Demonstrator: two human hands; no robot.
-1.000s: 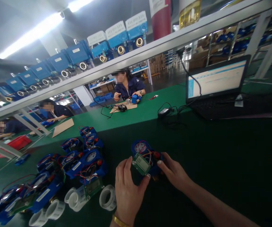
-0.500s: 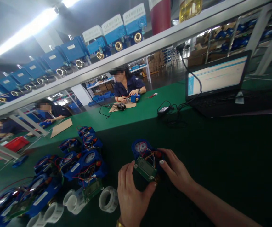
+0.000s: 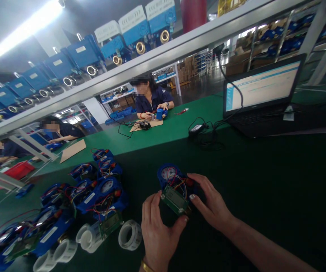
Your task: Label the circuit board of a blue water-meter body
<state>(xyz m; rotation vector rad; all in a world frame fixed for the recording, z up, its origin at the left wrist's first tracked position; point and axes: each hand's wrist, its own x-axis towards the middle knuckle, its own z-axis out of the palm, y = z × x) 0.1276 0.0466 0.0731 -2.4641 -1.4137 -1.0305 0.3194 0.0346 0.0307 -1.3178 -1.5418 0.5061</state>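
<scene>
Shifted slightly since half a second ago: both hands and the meter [image 3: 172, 180] now a touch higher and further forward, grip unchanged. Left hand [image 3: 157, 230] with fingers curled, thumb and fingertips pinching the near edge of a green board [image 3: 175, 199]. Right hand [image 3: 211, 206] just beside it, fingers pressed together, cupped over the right side of the blue meter, thumb touching the board's right end. Board tilted, lying on the meter, joined to it by red and yellow wires [image 3: 178, 184]. Meter resting on the green bench [image 3: 265, 181], between the two hands and just beyond the fingertips.

Left of the left hand, near: white rings [image 3: 129, 235] lying on the bench. Beyond those, a cluster of open blue meters [image 3: 106, 189] with loose wiring, stretching away to the left.

Well beyond the right hand: a black adapter [image 3: 197, 129] with tangled cable, then an open laptop [image 3: 262, 90], screen lit.

Farthest off, across the bench: a seated person [image 3: 151, 99] in dark blue, holding a blue part. Overhead, a shelf [image 3: 151, 60] carrying a row of closed blue meters.
</scene>
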